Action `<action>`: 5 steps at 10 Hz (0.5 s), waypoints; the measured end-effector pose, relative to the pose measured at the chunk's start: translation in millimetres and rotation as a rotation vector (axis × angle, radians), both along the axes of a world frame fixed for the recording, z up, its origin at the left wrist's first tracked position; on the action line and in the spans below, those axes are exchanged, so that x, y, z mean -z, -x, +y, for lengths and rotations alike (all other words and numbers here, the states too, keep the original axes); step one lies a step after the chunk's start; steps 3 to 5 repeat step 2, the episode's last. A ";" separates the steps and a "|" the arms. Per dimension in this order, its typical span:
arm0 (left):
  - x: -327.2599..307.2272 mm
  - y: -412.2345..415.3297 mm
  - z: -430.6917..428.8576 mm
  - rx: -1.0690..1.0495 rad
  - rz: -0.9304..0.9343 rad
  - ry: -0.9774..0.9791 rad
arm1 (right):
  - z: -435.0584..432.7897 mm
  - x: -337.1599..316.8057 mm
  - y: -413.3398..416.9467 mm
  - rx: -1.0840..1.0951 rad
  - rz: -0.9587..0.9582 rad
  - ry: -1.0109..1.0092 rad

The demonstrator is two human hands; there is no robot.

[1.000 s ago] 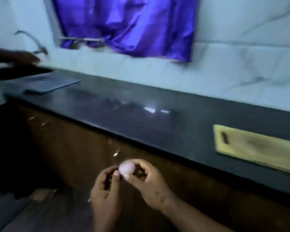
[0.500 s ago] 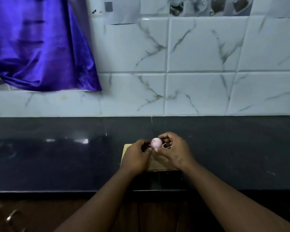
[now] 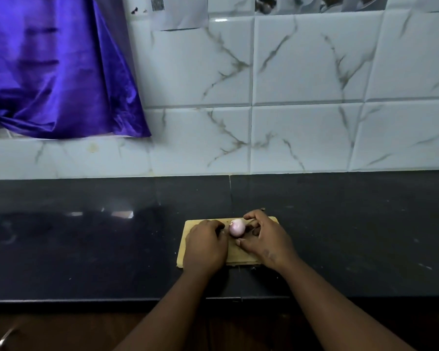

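A small peeled pinkish onion [image 3: 237, 227] rests on a pale wooden cutting board [image 3: 238, 258] on the black counter [image 3: 86, 249]. My left hand [image 3: 204, 245] lies over the board's left part. Its fingers are curled against the onion's left side, with the fingertips hidden under the hand. My right hand [image 3: 265, 239] cups the onion from the right, the index finger arched over its top and the thumb stretched along the board just in front of it.
A white marble-pattern tiled wall [image 3: 302, 97] rises behind the counter. A purple curtain [image 3: 56, 72] hangs at the upper left. Dark wooden cabinet fronts [image 3: 61, 330] run below the counter's front edge [image 3: 86, 301].
The view swung right from the sink end until it faced the cutting board. Both hands carried the onion from in front of the cabinets down onto the board.
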State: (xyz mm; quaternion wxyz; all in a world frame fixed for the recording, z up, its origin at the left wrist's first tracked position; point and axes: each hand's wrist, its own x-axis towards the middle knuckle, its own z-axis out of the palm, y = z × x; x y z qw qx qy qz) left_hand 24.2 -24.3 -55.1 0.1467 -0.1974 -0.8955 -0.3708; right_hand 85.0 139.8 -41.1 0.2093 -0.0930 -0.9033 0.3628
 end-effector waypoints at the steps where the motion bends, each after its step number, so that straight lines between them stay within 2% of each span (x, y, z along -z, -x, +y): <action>1: 0.5 1.3 -0.2 -0.010 0.013 0.009 | -0.3 -1.8 -2.0 -0.010 0.000 -0.001; 5: -1.5 -1.3 0.2 -0.025 0.019 0.006 | -1.8 -6.5 -4.2 -0.023 -0.029 0.028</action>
